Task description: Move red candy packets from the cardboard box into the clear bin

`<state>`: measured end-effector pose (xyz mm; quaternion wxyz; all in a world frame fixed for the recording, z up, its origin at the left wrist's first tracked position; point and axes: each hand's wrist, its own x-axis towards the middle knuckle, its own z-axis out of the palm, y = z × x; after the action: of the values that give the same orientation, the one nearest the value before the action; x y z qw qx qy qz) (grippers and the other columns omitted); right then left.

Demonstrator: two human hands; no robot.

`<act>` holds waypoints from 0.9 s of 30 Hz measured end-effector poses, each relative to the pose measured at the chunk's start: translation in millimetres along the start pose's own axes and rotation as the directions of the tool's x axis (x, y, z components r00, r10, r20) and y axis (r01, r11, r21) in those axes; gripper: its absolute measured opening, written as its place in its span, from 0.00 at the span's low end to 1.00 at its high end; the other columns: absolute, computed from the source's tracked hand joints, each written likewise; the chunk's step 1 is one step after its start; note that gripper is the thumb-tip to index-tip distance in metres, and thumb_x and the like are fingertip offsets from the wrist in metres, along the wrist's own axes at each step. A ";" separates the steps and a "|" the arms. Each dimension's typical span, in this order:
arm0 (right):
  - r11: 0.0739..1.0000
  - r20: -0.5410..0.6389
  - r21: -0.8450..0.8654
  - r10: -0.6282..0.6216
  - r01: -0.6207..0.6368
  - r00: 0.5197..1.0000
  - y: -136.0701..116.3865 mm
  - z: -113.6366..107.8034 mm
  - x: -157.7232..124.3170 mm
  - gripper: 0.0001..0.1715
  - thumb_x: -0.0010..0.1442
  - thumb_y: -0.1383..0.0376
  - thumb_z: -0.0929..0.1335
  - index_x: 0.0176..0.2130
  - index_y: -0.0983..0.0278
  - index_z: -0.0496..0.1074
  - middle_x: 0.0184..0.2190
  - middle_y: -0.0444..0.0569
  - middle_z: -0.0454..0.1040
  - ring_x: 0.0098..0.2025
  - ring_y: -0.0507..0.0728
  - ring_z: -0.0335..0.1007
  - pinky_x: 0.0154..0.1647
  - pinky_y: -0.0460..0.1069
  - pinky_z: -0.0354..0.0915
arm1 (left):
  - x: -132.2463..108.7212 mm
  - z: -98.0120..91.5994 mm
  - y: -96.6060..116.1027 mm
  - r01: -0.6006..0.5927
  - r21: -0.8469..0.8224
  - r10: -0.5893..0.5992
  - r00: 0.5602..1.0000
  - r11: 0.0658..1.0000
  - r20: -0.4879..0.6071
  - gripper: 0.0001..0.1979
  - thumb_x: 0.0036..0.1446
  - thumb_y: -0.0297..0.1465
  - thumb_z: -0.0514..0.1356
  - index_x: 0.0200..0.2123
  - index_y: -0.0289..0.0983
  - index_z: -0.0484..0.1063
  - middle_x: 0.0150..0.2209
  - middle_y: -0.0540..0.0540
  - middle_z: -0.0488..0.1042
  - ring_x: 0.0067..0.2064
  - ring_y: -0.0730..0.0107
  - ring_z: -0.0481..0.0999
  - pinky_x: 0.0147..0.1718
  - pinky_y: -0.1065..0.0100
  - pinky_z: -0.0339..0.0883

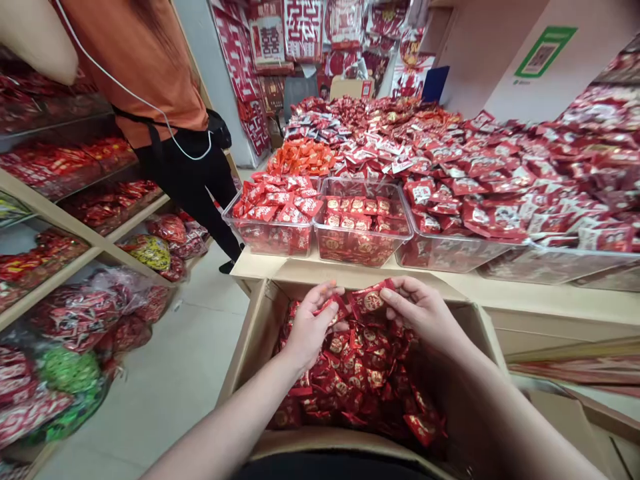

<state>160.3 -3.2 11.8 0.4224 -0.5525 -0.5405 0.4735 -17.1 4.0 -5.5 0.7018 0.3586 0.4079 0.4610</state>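
Both of my hands are over an open cardboard box [246,347] filled with loose red wrapped candies [353,370] marked in gold. My right hand [423,312] pinches one red wrapped candy [369,301] by its right end, between thumb and fingers. Close beside it, my left hand [311,327] is closed on another red wrapped candy [338,311], partly covered by the thumb and fingers. Just beyond the box, a clear plastic bin [363,235] holds similar red candies set in rows. Some of the box's contents are hidden under my hands and forearms.
More clear bins of red packets [277,230] line the wooden counter [500,287], with heaps behind them. At left, a person in an orange top [145,67] stands by shelves [95,257] of bagged sweets. Flattened cardboard [575,427] lies at lower right.
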 end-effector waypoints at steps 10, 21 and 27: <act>0.974 0.129 0.225 -0.043 0.013 0.991 13.3 36.9 -4.6 0.19 0.47 0.58 0.68 0.39 0.63 0.65 0.34 0.48 0.71 0.35 0.54 0.67 0.36 0.49 0.64 | -3.0 0.8 -14.9 0.123 0.101 -0.129 0.990 0.987 0.063 0.11 0.46 0.37 0.59 0.31 0.36 0.70 0.29 0.50 0.70 0.28 0.74 0.68 0.23 0.73 0.65; 0.999 0.306 0.040 -0.038 0.026 0.951 -7.4 12.9 -0.9 0.16 0.49 0.60 0.67 0.39 0.64 0.69 0.34 0.46 0.72 0.36 0.54 0.66 0.39 0.49 0.62 | 1.8 1.0 0.7 0.010 0.142 -0.024 0.995 0.990 0.097 0.16 0.46 0.39 0.58 0.37 0.36 0.69 0.33 0.46 0.71 0.33 0.69 0.70 0.24 0.72 0.66; 0.927 0.053 0.341 0.146 -0.155 0.988 8.5 31.5 -6.1 0.17 0.48 0.58 0.67 0.35 0.65 0.64 0.27 0.47 0.69 0.28 0.52 0.67 0.27 0.48 0.65 | -1.4 1.5 0.0 0.127 0.060 -0.130 0.990 0.990 0.053 0.12 0.49 0.38 0.57 0.33 0.35 0.69 0.31 0.47 0.72 0.33 0.70 0.71 0.26 0.73 0.65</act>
<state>131.3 -11.2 -2.2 0.4675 -0.5036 -0.4111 0.5990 -16.1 2.5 -4.6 0.7311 0.3640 0.4229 0.3927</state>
